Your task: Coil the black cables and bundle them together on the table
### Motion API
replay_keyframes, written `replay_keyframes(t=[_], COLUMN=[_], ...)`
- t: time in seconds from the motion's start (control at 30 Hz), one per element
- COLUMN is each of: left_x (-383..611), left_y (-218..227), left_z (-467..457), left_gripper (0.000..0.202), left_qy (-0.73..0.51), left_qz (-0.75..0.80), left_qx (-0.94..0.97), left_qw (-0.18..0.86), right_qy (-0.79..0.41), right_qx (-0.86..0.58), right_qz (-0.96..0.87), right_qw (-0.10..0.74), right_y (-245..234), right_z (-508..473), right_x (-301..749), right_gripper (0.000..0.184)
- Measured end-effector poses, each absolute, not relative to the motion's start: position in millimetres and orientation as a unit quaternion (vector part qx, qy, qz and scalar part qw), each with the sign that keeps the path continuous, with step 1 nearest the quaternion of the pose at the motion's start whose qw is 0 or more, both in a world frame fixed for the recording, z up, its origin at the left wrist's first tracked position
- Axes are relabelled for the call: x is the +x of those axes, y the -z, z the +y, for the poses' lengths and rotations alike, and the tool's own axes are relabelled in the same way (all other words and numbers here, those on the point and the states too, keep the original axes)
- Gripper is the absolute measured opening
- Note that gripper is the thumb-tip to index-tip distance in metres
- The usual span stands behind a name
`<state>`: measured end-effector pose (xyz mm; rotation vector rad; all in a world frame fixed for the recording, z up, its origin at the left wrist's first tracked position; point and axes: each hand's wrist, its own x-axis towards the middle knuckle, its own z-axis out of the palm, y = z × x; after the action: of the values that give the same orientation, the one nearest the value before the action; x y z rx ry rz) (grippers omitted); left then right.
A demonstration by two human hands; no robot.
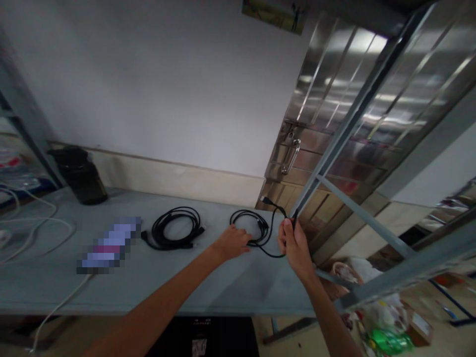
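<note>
Near the right end of the grey shelf, a loosely looped black cable [267, 218] lies partly coiled. My left hand [233, 242] is closed on the lower left side of its loop, low over the surface. By the metal post, my right hand [294, 243] is raised with its fingers wrapped round the same cable near one end. A dark plug [266, 200] sticks out to the left above that hand. Left of my left hand rests a second black cable [159, 233], wound in a neat round coil with its plugs showing.
On the grey shelf [148, 292] lie a phone [111, 243] with a white cord [63, 305] and a dark bottle [82, 173]. A metal post [334, 144] rises at the right, before a shiny door [297, 163]. Bags [386, 317] lie on the floor below.
</note>
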<state>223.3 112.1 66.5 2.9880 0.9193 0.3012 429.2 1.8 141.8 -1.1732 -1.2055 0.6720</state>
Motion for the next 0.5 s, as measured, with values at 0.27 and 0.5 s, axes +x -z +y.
replay_keyframes(t=[0.27,0.5], left_x=[241,232], left_y=[-55,-83], left_z=[127,143], left_gripper=[0.017,0.017], left_qy=[-0.105,-0.211], left_qz=[0.336,0.331], left_qx=[0.936,0.918], left_qw=[0.013,0.047], right_qy=[-0.277,-0.228], right_qx=[-0.514,-0.534], right_qz=[-0.499,-0.508], right_qw=[0.640,0.636], right_y=[-141,-147], right_z=[-12,-22], right_x=[437,452], right_gripper=[0.059,0.058])
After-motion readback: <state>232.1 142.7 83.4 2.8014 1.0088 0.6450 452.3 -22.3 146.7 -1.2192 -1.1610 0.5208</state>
